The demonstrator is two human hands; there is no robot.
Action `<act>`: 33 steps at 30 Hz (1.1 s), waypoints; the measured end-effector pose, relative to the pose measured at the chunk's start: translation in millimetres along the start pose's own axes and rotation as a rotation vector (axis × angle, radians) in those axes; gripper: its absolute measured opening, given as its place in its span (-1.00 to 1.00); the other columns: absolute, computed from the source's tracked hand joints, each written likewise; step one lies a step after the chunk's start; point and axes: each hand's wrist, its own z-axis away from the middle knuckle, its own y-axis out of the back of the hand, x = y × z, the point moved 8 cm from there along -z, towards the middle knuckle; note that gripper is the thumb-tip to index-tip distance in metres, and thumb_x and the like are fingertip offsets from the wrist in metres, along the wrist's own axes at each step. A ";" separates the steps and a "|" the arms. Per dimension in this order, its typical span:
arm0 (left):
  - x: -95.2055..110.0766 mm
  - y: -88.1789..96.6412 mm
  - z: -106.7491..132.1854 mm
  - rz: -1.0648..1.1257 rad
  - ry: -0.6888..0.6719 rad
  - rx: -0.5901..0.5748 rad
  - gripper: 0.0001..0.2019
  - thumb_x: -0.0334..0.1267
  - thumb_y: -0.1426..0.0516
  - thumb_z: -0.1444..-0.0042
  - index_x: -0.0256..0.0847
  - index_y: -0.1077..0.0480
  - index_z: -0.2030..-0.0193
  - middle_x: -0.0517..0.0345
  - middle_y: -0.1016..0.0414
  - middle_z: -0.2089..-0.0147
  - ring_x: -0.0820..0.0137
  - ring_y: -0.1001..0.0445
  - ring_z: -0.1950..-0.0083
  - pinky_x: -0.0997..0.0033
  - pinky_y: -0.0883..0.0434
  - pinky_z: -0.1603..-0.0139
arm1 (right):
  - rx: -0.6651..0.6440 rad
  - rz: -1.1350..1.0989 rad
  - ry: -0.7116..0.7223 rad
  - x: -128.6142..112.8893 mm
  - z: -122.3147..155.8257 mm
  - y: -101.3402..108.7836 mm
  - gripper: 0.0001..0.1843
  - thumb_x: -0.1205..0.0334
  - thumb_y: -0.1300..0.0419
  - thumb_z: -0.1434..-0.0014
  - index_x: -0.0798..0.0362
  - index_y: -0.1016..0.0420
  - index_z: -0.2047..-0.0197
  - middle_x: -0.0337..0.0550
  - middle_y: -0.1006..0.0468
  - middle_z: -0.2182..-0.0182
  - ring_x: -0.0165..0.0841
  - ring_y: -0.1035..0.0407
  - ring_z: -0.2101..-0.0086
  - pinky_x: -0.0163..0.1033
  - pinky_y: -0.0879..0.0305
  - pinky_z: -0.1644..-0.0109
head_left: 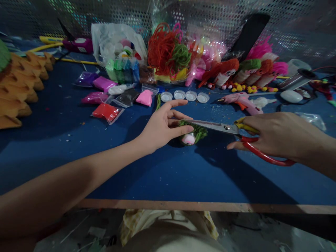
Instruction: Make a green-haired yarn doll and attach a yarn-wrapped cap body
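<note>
Near the middle of the blue bench [157, 178], the left hand [168, 122] has a small green-haired doll [188, 139] pinched between thumb and fingers; the pink-and-white face shows at the near side, green yarn spilling to the right, and the thumb covers part of the top. In from the right comes the right hand [278, 136], wrapped round the red and yellow handles of the scissors [220, 126]; the blades point left, lying across the far edge of the green hair, and whether they bite into strands cannot be told.

It is crowded beyond; four clear lids [179, 95] line up just past the left fingers, a green yarn strand [158, 102] at their left; a pink glue gun [244, 100] sits on the far side of the scissors, nozzle to the left. Far right, finished-looking yarn-haired dolls [225, 68] stand in a row; far centre, a heap of red yarn [161, 49]; far left, bright packets [107, 112] and, left of those, an orange bumpy tray [18, 84]; the near strip of bench lies free of obstacles.
</note>
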 end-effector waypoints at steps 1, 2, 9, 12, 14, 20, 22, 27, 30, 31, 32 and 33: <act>0.0 0.1 -0.1 -0.003 0.000 0.000 -0.35 -0.34 -0.39 -0.03 -0.17 -0.30 -0.25 0.08 -0.68 0.08 0.36 -0.66 0.14 0.34 -0.57 0.06 | -0.003 0.005 0.000 -0.3 0.0 0.1 0.06 -0.81 0.46 0.18 -0.07 -0.40 0.37 -0.02 -0.54 0.45 -0.09 -0.41 0.43 -0.19 0.00 0.41; 0.3 0.1 -0.2 -0.003 -0.003 0.000 -0.35 -0.35 -0.39 -0.03 -0.17 -0.30 -0.25 0.07 -0.68 0.08 0.35 -0.66 0.13 0.33 -0.57 0.04 | -0.012 0.020 -0.007 -0.2 0.3 0.2 0.05 -0.79 0.44 0.15 -0.08 -0.43 0.32 0.00 -0.58 0.41 -0.07 -0.43 0.42 -0.18 0.01 0.41; 0.3 0.4 0.6 0.018 0.006 0.011 -0.36 -0.35 -0.39 -0.02 -0.17 -0.30 -0.23 0.08 -0.70 0.06 0.30 -0.68 0.05 0.28 -0.57 -0.03 | -0.091 0.149 -0.122 13.7 6.6 -2.0 0.00 -0.75 0.26 0.18 -0.13 -0.45 0.13 -0.02 -0.69 0.16 0.01 -0.50 0.32 -0.17 0.05 0.39; 1.7 0.8 0.4 0.018 0.000 0.022 -0.36 -0.38 -0.39 -0.01 -0.18 -0.30 -0.23 0.09 -0.71 0.08 0.31 -0.68 0.04 0.29 -0.57 -0.04 | -0.077 0.140 -0.125 16.9 7.6 -3.8 0.00 -0.77 0.27 0.20 -0.13 -0.45 0.17 -0.04 -0.69 0.18 0.00 -0.50 0.33 -0.17 0.03 0.40; 2.2 0.8 0.0 0.021 -0.001 0.023 -0.36 -0.40 -0.39 -0.01 -0.19 -0.30 -0.23 0.09 -0.71 0.09 0.32 -0.68 0.04 0.30 -0.57 -0.04 | -0.042 0.114 -0.105 15.8 7.4 -2.7 0.01 -0.79 0.28 0.21 -0.14 -0.46 0.20 -0.05 -0.69 0.21 -0.03 -0.48 0.36 -0.18 0.03 0.42; 2.5 0.6 -0.2 0.011 -0.008 0.004 -0.36 -0.34 -0.41 -0.02 -0.17 -0.31 -0.22 0.09 -0.72 0.10 0.27 -0.68 -0.01 0.28 -0.57 -0.05 | 0.038 0.026 -0.041 12.3 8.2 2.0 0.04 -0.85 0.37 0.24 -0.10 -0.40 0.40 -0.08 -0.60 0.43 -0.12 -0.41 0.47 -0.20 0.01 0.47; 2.5 0.4 0.2 0.005 -0.011 -0.003 -0.37 -0.31 -0.41 -0.03 -0.16 -0.31 -0.23 0.10 -0.72 0.10 0.25 -0.67 -0.04 0.26 -0.57 -0.06 | 0.066 0.008 -0.017 11.9 8.3 2.0 0.04 -0.85 0.39 0.22 -0.08 -0.38 0.42 -0.09 -0.57 0.46 -0.13 -0.41 0.47 -0.19 -0.03 0.46; 2.4 0.4 0.5 -0.017 0.005 0.001 -0.38 -0.31 -0.40 -0.03 -0.17 -0.31 -0.22 0.08 -0.72 0.11 0.20 -0.66 -0.08 0.25 -0.57 -0.04 | 0.111 0.015 0.028 9.6 7.2 1.6 0.05 -0.83 0.50 0.20 -0.06 -0.29 0.46 -0.07 -0.51 0.50 -0.14 -0.42 0.46 -0.14 -0.12 0.39; 2.9 0.7 0.0 -0.006 0.001 0.011 -0.38 -0.33 -0.40 -0.03 -0.17 -0.31 -0.21 0.08 -0.72 0.09 0.25 -0.68 -0.03 0.29 -0.57 -0.03 | 0.041 0.045 -0.034 12.9 6.9 -0.8 0.07 -0.84 0.50 0.26 -0.08 -0.31 0.41 -0.04 -0.57 0.43 -0.07 -0.46 0.41 -0.13 -0.10 0.39; 3.1 0.5 -0.1 0.000 -0.004 0.010 -0.38 -0.34 -0.40 -0.03 -0.17 -0.31 -0.21 0.08 -0.72 0.08 0.28 -0.68 0.00 0.30 -0.57 -0.03 | 0.018 0.066 -0.061 14.5 7.3 -0.8 0.06 -0.84 0.46 0.26 -0.09 -0.33 0.37 -0.03 -0.60 0.38 -0.05 -0.47 0.41 -0.13 -0.07 0.40; 3.3 0.4 -0.2 0.007 -0.011 0.009 -0.38 -0.34 -0.40 -0.03 -0.18 -0.31 -0.21 0.08 -0.72 0.08 0.30 -0.68 0.01 0.31 -0.58 -0.02 | -0.003 0.089 -0.087 16.0 7.9 -0.4 0.04 -0.82 0.42 0.25 -0.10 -0.35 0.34 -0.03 -0.63 0.33 -0.04 -0.47 0.40 -0.14 -0.04 0.41; 3.3 0.3 -0.1 0.010 -0.016 0.007 -0.39 -0.35 -0.40 -0.03 -0.18 -0.31 -0.21 0.08 -0.72 0.07 0.31 -0.69 0.03 0.32 -0.58 -0.02 | -0.025 0.107 -0.108 17.1 8.5 0.1 0.00 -0.80 0.36 0.23 -0.11 -0.35 0.32 -0.03 -0.64 0.29 -0.04 -0.46 0.40 -0.14 -0.02 0.41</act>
